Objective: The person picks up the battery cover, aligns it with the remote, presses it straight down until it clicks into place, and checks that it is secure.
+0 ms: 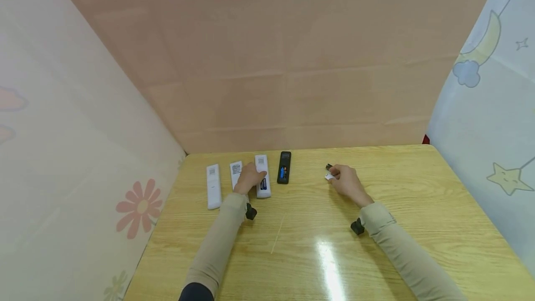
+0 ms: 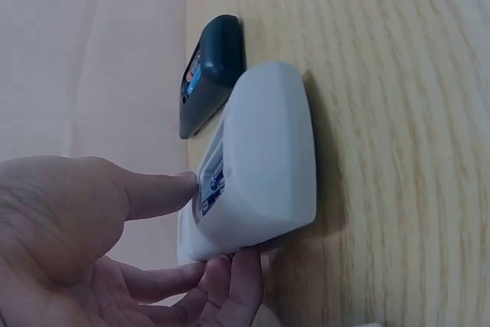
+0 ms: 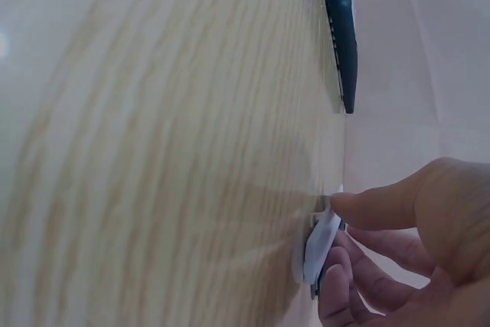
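My left hand (image 1: 250, 176) holds a white remote control (image 1: 262, 161) by its sides, back up on the table. In the left wrist view its thumb lies at the edge of the uncovered battery compartment, where dark blue batteries (image 2: 214, 185) show; the other fingers are against the opposite side of the remote (image 2: 276, 151). Over to the right, my right hand (image 1: 348, 182) pinches a small white battery cover (image 3: 320, 249) between thumb and fingers, close over the tabletop. A small black cover (image 1: 329, 166) appears just beyond the white one.
A black remote (image 1: 285, 156) with its battery compartment uncovered lies right of the held one. Two white remotes lie to the left: one (image 1: 213, 187) at the far left, another (image 1: 236, 169) partly behind my left hand. A paper-covered wall (image 1: 292, 82) rises behind the wooden table (image 1: 292, 254).
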### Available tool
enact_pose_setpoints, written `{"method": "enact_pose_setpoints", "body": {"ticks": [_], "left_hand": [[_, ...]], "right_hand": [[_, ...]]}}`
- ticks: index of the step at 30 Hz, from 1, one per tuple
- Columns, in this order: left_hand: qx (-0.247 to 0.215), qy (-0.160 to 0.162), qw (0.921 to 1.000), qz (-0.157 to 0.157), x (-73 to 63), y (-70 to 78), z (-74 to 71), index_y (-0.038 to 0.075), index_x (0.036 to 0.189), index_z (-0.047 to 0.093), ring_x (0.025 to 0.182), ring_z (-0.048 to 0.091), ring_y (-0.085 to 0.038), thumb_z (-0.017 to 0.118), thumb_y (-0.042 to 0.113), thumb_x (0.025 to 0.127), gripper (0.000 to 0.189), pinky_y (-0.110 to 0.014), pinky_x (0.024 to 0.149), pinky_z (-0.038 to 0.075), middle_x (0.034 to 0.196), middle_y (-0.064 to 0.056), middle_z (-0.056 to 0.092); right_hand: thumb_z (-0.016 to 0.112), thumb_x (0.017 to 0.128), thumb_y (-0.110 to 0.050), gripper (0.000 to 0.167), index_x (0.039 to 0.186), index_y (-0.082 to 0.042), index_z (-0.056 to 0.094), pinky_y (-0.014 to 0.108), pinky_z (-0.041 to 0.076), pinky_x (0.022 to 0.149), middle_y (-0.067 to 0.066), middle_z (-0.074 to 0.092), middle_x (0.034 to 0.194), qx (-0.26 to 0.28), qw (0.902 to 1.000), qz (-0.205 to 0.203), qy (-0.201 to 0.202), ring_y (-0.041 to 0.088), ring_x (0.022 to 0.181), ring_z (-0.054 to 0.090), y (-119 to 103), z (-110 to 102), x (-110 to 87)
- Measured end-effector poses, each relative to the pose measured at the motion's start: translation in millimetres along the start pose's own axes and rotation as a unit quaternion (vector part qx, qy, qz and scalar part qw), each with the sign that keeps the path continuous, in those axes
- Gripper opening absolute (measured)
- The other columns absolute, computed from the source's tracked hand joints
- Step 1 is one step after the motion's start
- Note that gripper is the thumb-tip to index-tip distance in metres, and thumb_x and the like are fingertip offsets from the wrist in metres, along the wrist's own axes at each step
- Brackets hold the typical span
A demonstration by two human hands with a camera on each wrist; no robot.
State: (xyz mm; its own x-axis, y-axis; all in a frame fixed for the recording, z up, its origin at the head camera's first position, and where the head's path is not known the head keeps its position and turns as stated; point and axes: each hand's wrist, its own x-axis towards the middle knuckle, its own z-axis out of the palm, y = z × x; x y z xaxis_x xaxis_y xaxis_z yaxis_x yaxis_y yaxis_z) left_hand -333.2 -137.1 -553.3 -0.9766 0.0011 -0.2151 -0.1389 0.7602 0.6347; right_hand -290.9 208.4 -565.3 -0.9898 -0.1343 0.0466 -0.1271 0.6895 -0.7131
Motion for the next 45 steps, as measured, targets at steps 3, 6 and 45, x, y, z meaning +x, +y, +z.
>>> {"method": "enact_pose_setpoints", "body": {"ticks": [3, 6, 45], "left_hand": [[-0.004, -0.002, 1.0000, 0.002, 1.3, -0.7, -0.1, 0.000, 0.097, 0.066, 0.062, 0.052, -0.017, 0.070, 0.028, 0.105, 0.029, -0.030, 0.053, 0.042, 0.080, -0.010, 0.064], [0.000, 0.002, 1.0000, 0.003, 0.4, -0.7, -0.6, 0.000, 0.099, 0.067, 0.065, 0.055, -0.018, 0.072, 0.028, 0.104, 0.029, -0.031, 0.055, 0.044, 0.084, -0.011, 0.067], [-0.146, 0.037, 0.9885, 0.002, 3.5, -15.2, 5.3, 0.000, 0.135, 0.065, 0.104, 0.066, -0.030, 0.056, 0.029, 0.109, 0.040, -0.044, 0.085, 0.056, 0.126, -0.020, 0.070]], "right_hand": [[0.071, 0.097, -0.001, 0.038, 0.130, 0.014, 0.064, 0.049, 0.062, 0.090, 0.029, 0.071, 0.119, -0.004, 1.0000, -0.005, 0.002, 0.039, 0.105, 0.071, 0, 0, 0.1], [0.072, 0.095, 0.000, 0.038, 0.129, 0.014, 0.064, 0.046, 0.062, 0.086, 0.027, 0.072, 0.113, -0.013, 0.9999, -0.008, 0.003, 0.037, 0.100, 0.071, 1, 1, 0.0], [0.060, 0.106, -0.005, 0.026, 0.127, 0.004, 0.072, 0.053, 0.062, 0.086, 0.028, 0.071, 0.121, 0.005, 1.0000, -0.007, 0.002, 0.047, 0.111, 0.068, 3, -8, -4.5]]}}
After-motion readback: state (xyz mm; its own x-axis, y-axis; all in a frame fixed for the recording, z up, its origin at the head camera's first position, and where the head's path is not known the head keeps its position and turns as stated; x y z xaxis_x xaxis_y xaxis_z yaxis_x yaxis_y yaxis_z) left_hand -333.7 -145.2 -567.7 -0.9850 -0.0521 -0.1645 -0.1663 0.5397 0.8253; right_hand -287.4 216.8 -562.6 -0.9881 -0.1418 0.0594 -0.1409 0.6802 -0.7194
